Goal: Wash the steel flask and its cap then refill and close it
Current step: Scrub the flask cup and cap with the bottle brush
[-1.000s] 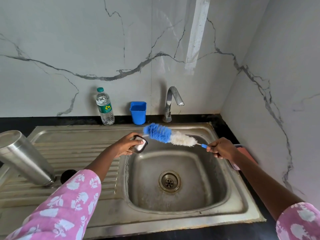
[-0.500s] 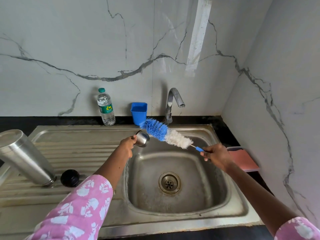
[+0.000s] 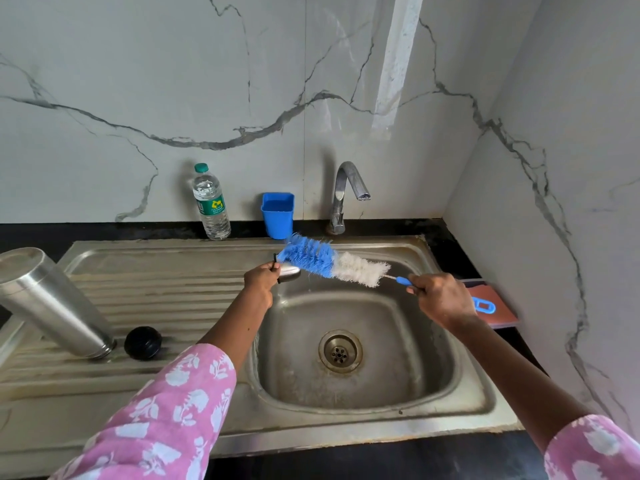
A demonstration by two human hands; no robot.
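My left hand (image 3: 260, 282) grips a small steel cap (image 3: 289, 271) over the back left corner of the sink basin (image 3: 408, 341). My right hand (image 3: 441, 297) holds the blue handle of a bottle brush (image 3: 332, 263). Its blue bristle tip lies against the cap. The steel flask (image 3: 48, 299) stands upside down and tilted on the draining board (image 3: 166, 292) at the far left. A black round stopper (image 3: 142, 342) lies beside the flask's mouth.
A water bottle (image 3: 210, 202) with a green cap, a blue plastic cup (image 3: 277, 213) and the tap (image 3: 348, 192) stand along the back wall. A reddish pad (image 3: 497, 308) lies on the black counter right of the sink. The right wall is close.
Both hands lifted slightly and moved toward the back of the sink. The cap turned in my left hand, and the brush tip now rests on it.
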